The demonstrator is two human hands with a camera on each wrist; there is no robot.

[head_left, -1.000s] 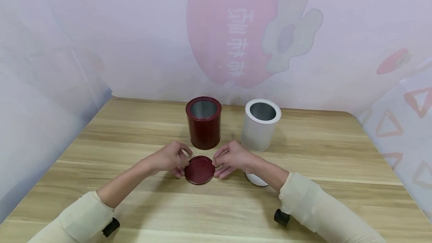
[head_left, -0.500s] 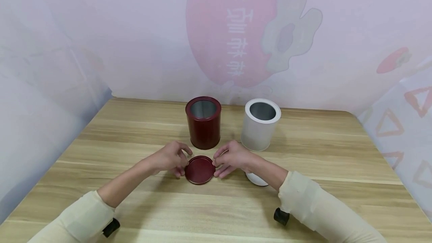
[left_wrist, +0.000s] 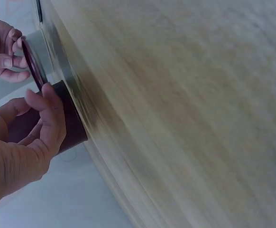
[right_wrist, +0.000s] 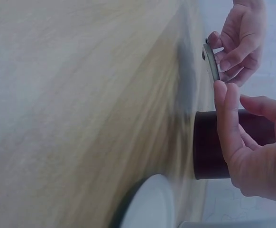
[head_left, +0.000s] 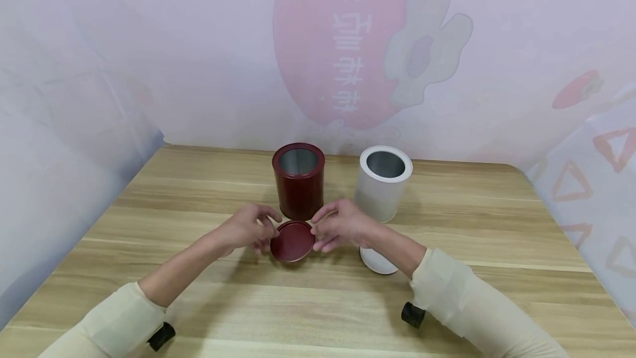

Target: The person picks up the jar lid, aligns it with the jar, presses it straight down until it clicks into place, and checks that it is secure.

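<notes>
Both hands hold a round dark red lid (head_left: 292, 242) by its opposite edges, a little above the wooden table (head_left: 199, 291). My left hand (head_left: 263, 232) pinches its left rim and my right hand (head_left: 318, 231) pinches its right rim. Just behind the lid stands an open dark red tin (head_left: 298, 184). In the left wrist view the red lid (left_wrist: 33, 66) shows edge-on between my left hand (left_wrist: 43, 102) and my right hand (left_wrist: 10, 52), off the table. The right wrist view shows the red lid (right_wrist: 211, 66) the same way, in front of the red tin (right_wrist: 211, 147).
An open white tin (head_left: 381, 185) stands to the right of the red one. A white lid (head_left: 376, 261) lies flat on the table under my right forearm; the white lid (right_wrist: 150, 204) also shows in the right wrist view. Printed sheeting (head_left: 348, 43) walls the table on three sides.
The red lid lay flat on the table between the fingertips; now both hands have raised it slightly and moved it back toward the red tin.
</notes>
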